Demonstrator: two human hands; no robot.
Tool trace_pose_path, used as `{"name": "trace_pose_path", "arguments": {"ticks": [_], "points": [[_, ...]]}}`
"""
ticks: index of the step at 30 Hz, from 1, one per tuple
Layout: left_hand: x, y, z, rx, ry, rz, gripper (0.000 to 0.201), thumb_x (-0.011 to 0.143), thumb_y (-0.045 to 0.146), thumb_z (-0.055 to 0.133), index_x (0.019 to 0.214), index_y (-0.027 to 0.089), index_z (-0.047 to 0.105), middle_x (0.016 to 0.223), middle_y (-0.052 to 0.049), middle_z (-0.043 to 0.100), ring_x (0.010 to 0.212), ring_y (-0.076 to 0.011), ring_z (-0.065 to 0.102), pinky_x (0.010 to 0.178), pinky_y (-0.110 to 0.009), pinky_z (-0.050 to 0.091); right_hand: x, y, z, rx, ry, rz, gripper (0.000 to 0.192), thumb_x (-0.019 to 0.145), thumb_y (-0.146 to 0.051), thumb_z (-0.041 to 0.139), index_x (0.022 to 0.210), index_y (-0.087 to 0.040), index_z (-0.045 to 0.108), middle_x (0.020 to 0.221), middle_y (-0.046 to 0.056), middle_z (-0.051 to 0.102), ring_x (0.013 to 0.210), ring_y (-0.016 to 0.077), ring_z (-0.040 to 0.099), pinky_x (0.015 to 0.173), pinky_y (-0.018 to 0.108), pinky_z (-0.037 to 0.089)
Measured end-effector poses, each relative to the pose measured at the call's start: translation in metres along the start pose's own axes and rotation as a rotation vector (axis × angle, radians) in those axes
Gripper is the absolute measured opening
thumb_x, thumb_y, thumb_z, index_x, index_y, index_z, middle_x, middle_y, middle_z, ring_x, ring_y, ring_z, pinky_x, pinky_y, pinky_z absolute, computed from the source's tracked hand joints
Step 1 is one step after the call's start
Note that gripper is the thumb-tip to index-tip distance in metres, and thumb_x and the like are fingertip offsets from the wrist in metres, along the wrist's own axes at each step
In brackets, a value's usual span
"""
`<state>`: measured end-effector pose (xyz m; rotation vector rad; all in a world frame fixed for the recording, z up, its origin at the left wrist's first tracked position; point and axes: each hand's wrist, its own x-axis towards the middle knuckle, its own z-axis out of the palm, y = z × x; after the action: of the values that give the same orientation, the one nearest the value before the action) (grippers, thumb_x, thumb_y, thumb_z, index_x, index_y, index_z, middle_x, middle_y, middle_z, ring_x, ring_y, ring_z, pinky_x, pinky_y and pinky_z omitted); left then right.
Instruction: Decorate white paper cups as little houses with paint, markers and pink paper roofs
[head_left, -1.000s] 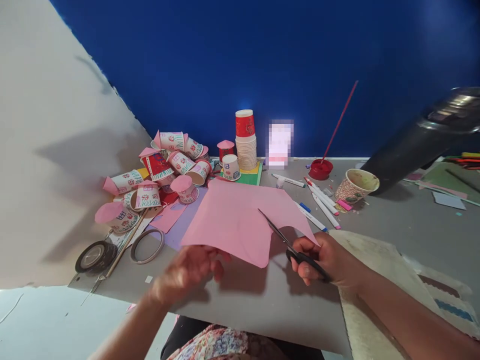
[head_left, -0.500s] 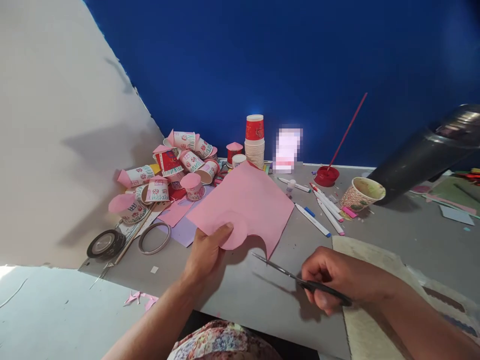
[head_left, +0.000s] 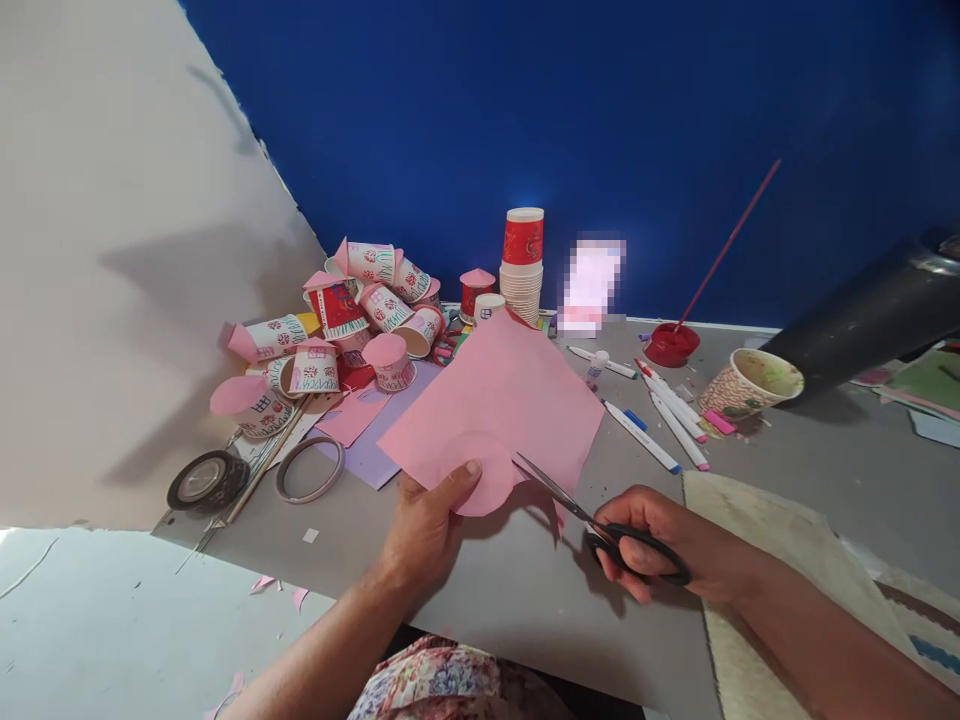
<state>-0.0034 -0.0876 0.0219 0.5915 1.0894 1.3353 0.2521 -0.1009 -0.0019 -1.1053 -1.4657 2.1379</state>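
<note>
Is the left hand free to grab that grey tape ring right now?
Probably not as it stands: the left hand is holding the pink paper, though nothing seems to block its way to the grey tape ring.

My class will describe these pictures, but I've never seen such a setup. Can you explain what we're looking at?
There is no machine: a person works with bare hands, seen from a camera worn on the head, looking forward and down. The left hand grips pink paper, thumb on top. The right hand holds black-handled scissors, their blades close to the paper's curved edge. The grey table bears a pile of decorated paper cups, a tall stack of cups, markers and a roll of dark tape.
</note>
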Motion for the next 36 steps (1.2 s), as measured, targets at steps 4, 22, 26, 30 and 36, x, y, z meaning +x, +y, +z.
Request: {"name": "trace_pose_path", "arguments": {"ticks": [4,22,26,30,36], "points": [[-0.003,-0.004,-0.002,0.031,-0.022,-0.037,0.043,0.061,0.029,0.094,0.099,0.015,0.079,0.092,-0.009,0.081,0.084,-0.0252,0.076,0.079,-0.034,0.063,0.001,-0.001,0.002,0.027,-0.004,-0.010,0.072,0.063,-0.085,0.075,0.072,-0.015,0.066,0.050,0.000,0.058,0.047,0.0096,0.042,0.050,0.026,0.026],[-0.012,-0.010,0.004,-0.019,-0.062,-0.096,0.042,0.061,0.025,0.095,0.100,0.016,0.080,0.092,-0.007,0.081,0.085,-0.0237,0.075,0.080,-0.033,0.061,0.004,0.004,0.004,0.065,0.052,-0.009,0.064,0.061,-0.076,0.084,0.071,-0.016,0.065,0.053,0.000,0.063,0.049,0.0101,0.046,0.052,0.026,0.025],[-0.013,-0.010,0.001,0.044,-0.069,-0.078,0.035,0.064,0.029,0.093,0.093,0.015,0.081,0.091,-0.007,0.081,0.083,-0.0231,0.073,0.080,-0.033,0.061,0.003,0.003,0.004,0.047,0.067,-0.009,0.066,0.062,-0.078,0.083,0.072,-0.015,0.065,0.053,0.001,0.063,0.050,0.0096,0.046,0.053,0.025,0.025],[-0.015,-0.008,-0.002,0.186,-0.064,-0.028,0.029,0.070,0.034,0.091,0.090,0.014,0.082,0.090,-0.008,0.080,0.083,-0.0223,0.071,0.076,-0.031,0.060,0.004,0.001,0.005,0.037,0.078,0.011,0.066,0.061,-0.077,0.084,0.072,-0.015,0.065,0.053,0.001,0.063,0.050,0.0095,0.046,0.052,0.025,0.025],[-0.015,-0.007,-0.005,0.226,-0.070,-0.017,0.032,0.070,0.036,0.090,0.092,0.014,0.082,0.091,-0.008,0.081,0.085,-0.0239,0.072,0.078,-0.032,0.060,0.003,0.002,0.005,0.046,0.082,0.016,0.065,0.062,-0.076,0.084,0.072,-0.015,0.065,0.052,0.000,0.063,0.051,0.0093,0.046,0.053,0.025,0.025]]}}
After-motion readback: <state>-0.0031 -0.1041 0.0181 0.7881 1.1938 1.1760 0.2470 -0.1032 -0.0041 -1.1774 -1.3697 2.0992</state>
